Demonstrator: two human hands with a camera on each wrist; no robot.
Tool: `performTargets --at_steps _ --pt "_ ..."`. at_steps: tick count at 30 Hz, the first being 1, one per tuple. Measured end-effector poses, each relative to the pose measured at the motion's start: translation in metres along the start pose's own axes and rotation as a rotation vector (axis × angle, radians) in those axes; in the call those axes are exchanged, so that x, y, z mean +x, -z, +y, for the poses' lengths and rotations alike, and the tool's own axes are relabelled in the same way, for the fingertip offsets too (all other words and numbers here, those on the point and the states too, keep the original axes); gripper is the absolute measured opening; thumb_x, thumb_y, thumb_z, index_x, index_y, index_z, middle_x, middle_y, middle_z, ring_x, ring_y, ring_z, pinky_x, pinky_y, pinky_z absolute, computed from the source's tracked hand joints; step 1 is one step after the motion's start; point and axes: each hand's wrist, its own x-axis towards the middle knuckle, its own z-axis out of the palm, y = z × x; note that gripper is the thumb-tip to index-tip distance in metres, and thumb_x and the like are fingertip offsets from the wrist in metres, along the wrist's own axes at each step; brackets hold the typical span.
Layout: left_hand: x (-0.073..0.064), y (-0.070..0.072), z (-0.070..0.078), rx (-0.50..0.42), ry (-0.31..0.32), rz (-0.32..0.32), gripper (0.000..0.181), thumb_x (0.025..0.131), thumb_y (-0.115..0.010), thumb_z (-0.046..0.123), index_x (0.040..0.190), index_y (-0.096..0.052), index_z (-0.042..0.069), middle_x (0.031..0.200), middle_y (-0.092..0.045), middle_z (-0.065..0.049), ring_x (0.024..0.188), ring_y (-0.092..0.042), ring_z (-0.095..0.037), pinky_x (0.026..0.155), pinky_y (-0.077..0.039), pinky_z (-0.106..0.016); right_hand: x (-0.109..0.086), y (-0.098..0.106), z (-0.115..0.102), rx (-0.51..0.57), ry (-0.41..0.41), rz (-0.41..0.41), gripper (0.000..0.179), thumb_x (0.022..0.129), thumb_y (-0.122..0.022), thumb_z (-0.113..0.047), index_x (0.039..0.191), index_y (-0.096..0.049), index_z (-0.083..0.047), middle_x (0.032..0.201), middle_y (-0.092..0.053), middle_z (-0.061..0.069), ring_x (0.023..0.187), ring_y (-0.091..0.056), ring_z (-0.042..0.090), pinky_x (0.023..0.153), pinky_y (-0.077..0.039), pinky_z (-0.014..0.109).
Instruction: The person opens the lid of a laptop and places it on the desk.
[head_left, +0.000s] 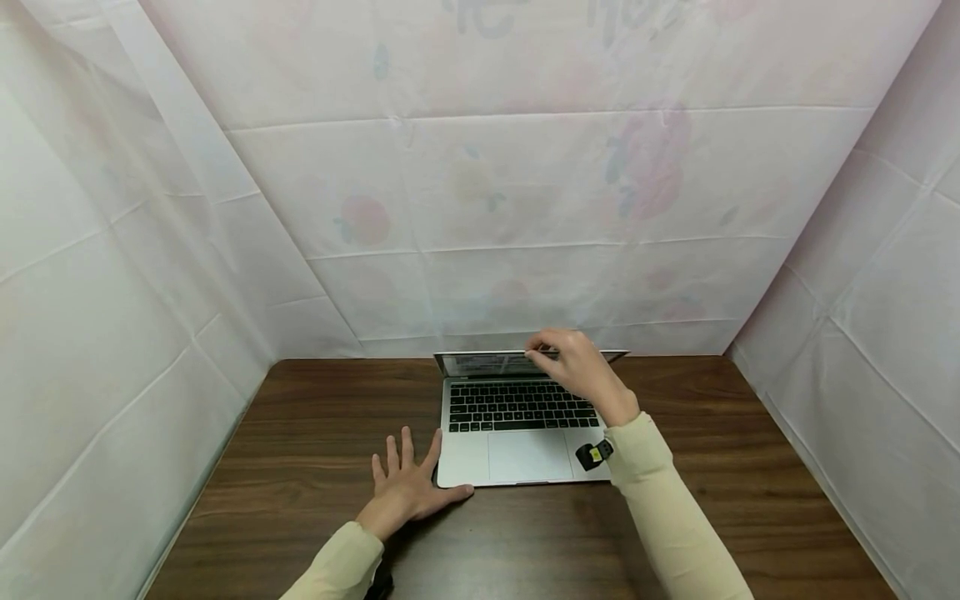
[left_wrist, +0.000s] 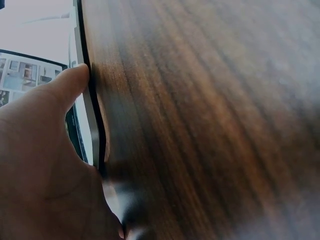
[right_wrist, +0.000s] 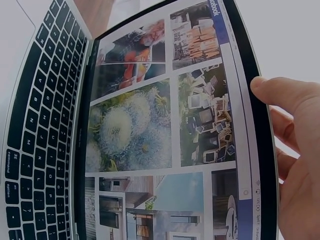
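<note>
A silver laptop [head_left: 529, 467] with black keys lies on the wooden table, its lid raised. My right hand [head_left: 576, 367] pinches the lid's top edge. In the right wrist view the thumb of that hand [right_wrist: 295, 150] presses the black bezel, while its fingers reach behind the lid. The lit screen [right_wrist: 131, 120] shows a page of photos. My left hand [head_left: 408, 487] is spread flat at the laptop's front left corner, thumb along the front edge and index finger beside the left side. In the left wrist view, the thumb of the left hand [left_wrist: 45, 130] touches the laptop's edge [left_wrist: 92, 115].
Dark wooden tabletop [head_left: 315, 467] extends on both sides of the laptop. A white cloth [head_left: 525, 183] with faint fruit prints hangs behind the table, and more white cloth [head_left: 892, 317] encloses the sides. A black strap with a small device [head_left: 594, 455] is at the right wrist.
</note>
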Motion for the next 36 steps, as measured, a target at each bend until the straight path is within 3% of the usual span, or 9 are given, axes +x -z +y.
performTargets --at_steps 28,36 --pt "0.003 -0.006 -0.004 -0.038 0.017 -0.017 0.116 0.076 -0.057 0.091 0.167 -0.015 0.032 0.171 0.01 -0.025 0.156 0.012 -0.051 0.118 0.01 -0.075 0.016 0.002 0.009 0.007 -0.055 -0.016 0.015 0.099 -0.071 -0.017 0.109 -0.076 -0.007 0.105 -0.076 0.006 0.095 -0.072 0.022 0.083 -0.06 0.04" --pt "0.002 -0.008 -0.004 -0.042 0.011 -0.007 0.121 0.071 -0.051 0.098 0.167 -0.012 0.035 0.172 0.01 -0.023 0.156 0.014 -0.049 0.118 0.014 -0.073 0.018 0.002 0.01 -0.008 -0.045 -0.012 0.014 0.099 -0.071 -0.018 0.107 -0.076 -0.009 0.105 -0.075 0.006 0.095 -0.072 0.022 0.083 -0.06 0.04"
